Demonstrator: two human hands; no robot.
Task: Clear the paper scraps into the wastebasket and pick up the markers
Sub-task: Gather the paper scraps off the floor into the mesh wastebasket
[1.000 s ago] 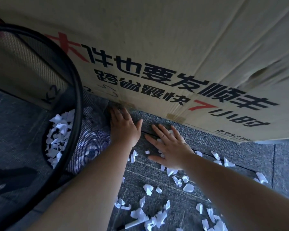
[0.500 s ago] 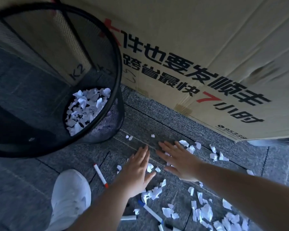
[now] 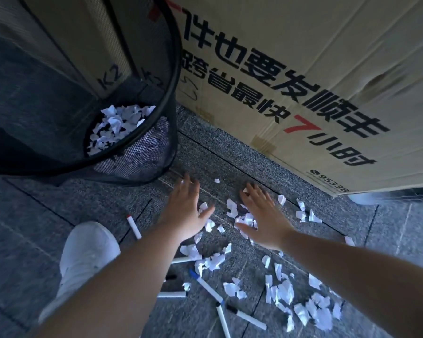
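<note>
White paper scraps (image 3: 282,292) lie scattered over the grey carpet. My left hand (image 3: 185,212) and my right hand (image 3: 261,217) are both flat, fingers spread, on either side of a small cluster of scraps (image 3: 241,215). The black mesh wastebasket (image 3: 154,140) stands at the upper left with scraps in its bottom. Several white markers lie on the floor: a red-capped marker (image 3: 133,226) left of my left hand, a blue-capped marker (image 3: 206,286) and a black-capped marker (image 3: 247,317) under my forearms.
A large printed cardboard box (image 3: 303,69) stands along the back and right. My white shoe (image 3: 86,259) is on the carpet at the lower left, close to the red-capped marker. Another cardboard box (image 3: 91,45) stands behind the wastebasket.
My hands pulled back from the foot of the cardboard box toward me across the carpet. The view shifted, so the wastebasket, markers and my shoe came into sight.
</note>
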